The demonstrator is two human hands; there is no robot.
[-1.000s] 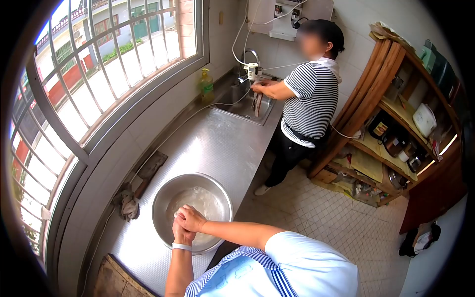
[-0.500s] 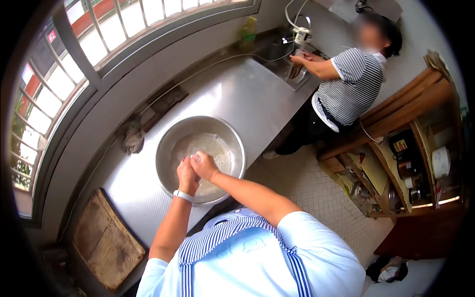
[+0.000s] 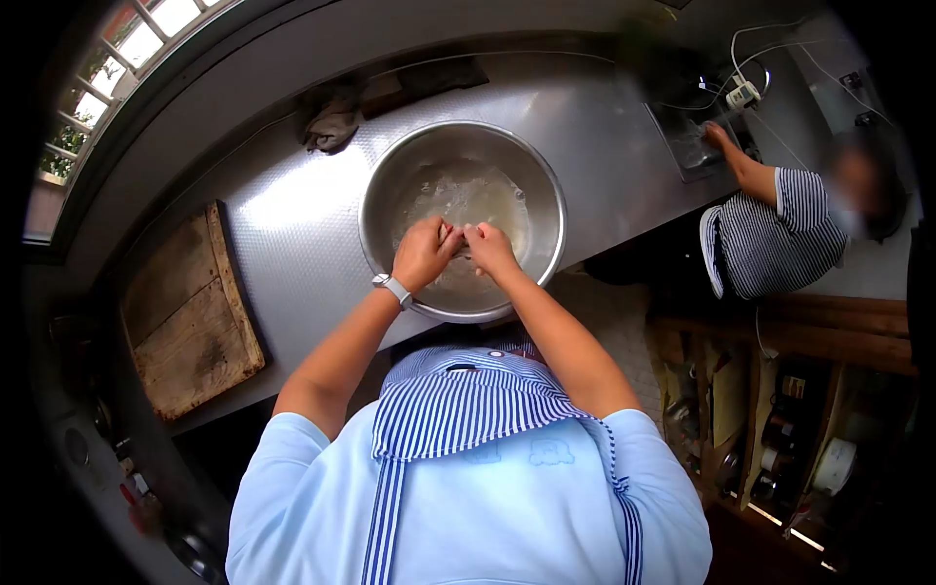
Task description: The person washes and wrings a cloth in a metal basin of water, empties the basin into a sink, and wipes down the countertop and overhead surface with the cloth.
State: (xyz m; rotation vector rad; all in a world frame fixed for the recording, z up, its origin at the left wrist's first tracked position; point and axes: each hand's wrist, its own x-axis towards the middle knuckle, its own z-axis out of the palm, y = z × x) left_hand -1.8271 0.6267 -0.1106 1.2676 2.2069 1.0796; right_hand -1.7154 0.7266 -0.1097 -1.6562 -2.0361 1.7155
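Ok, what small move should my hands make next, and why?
Perhaps lower your left hand and right hand slightly into the cloudy water: both are over the metal basin, close together, with water visible around them. Whether they hold anything is unclear.

The left hand (image 3: 421,255) and right hand (image 3: 490,252) face each other, backs up, fingers curled inward, the 2 sets of fingertips close together; whether they touch is too small to tell. The left arm (image 3: 346,349) and right arm (image 3: 567,343) slant in from below the hands on either side, both wrists nearly straight.
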